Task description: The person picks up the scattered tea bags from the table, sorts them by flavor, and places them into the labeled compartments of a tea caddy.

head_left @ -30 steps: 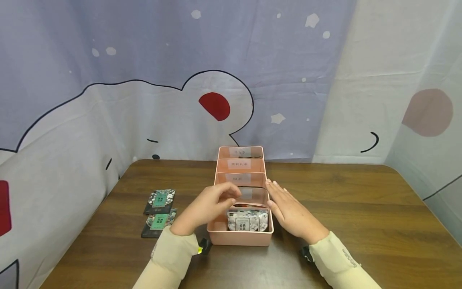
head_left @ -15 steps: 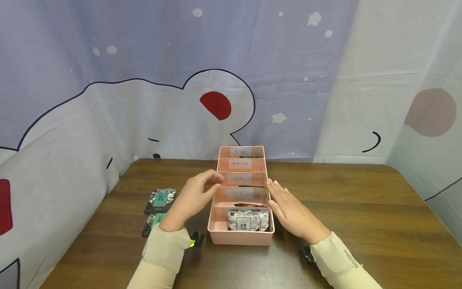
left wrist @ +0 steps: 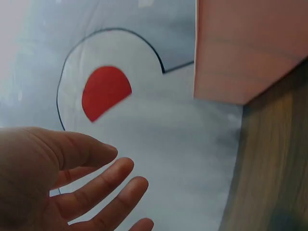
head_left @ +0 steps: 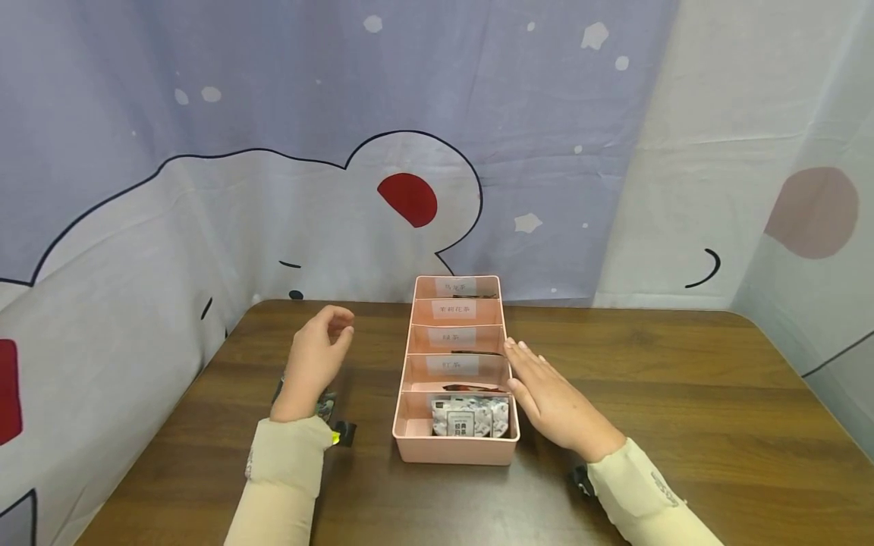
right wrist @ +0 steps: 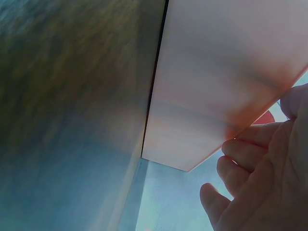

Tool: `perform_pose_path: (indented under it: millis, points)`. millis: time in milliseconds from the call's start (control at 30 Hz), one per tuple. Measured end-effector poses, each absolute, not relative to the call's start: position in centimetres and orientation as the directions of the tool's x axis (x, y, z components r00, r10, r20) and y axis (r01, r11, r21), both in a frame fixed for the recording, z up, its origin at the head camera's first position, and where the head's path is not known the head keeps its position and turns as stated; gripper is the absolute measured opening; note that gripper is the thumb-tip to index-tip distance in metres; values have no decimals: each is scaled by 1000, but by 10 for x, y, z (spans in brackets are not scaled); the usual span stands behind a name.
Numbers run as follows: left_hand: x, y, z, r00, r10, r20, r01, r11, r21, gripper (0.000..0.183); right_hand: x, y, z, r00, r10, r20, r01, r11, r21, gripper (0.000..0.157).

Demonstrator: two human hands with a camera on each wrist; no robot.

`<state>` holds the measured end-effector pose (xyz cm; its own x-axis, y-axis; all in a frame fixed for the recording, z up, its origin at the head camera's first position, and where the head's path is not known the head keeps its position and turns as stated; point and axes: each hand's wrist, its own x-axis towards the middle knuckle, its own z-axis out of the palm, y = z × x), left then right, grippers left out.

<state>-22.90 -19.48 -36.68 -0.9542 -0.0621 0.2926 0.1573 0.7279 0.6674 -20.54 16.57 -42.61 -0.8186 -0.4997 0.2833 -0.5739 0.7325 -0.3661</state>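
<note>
A pink divided box (head_left: 456, 450) stands lengthwise on the table, its compartments bearing white labels. In the front compartment lean grey-white tea sachets (head_left: 460, 417); the edge of a red sachet (head_left: 471, 387) shows one compartment behind. My left hand (head_left: 315, 362) hovers left of the box, fingers loosely bent and nothing between them, as the left wrist view confirms. Dark tea sachets (head_left: 326, 406) lie beneath that hand and wrist, mostly hidden. With fingers extended, my right hand (head_left: 556, 402) rests against the box's right side; in the right wrist view its fingertips meet the rim.
The brown wooden table (head_left: 655, 379) reaches back to a patterned curtain (head_left: 546, 152) behind the box. A thin dark sachet edge (head_left: 476, 296) shows in the rear compartment. Black wrist devices are partly visible at both cuffs.
My left hand has moved left from above the box to over the dark sachets, covering most of them. The right hand has kept its place on the box's side.
</note>
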Motion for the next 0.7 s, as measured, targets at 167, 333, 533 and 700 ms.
perform_pose_path:
  millis: [167,333,533,700]
  points:
    - [-232,-213,-375,-962,-110,250,93,730,678,28,-205,166,-426,-817,-502,282,-576,730,-369,56]
    - [-232,-232,-383,-960,-213,184,-29,726,687,31,-206,166,-426,-819,-501,281,-574,730,-372,57]
    - [-233,-252,-391,-947,-318,54,-188,681,708,39,-206,166,-426,-819,-501,280,-574,733,-366,56]
    - [-234,-261,-398,-938,-347,-8,-256,679,688,43,-205,166,-426,-820,-499,280,-572,732,-370,56]
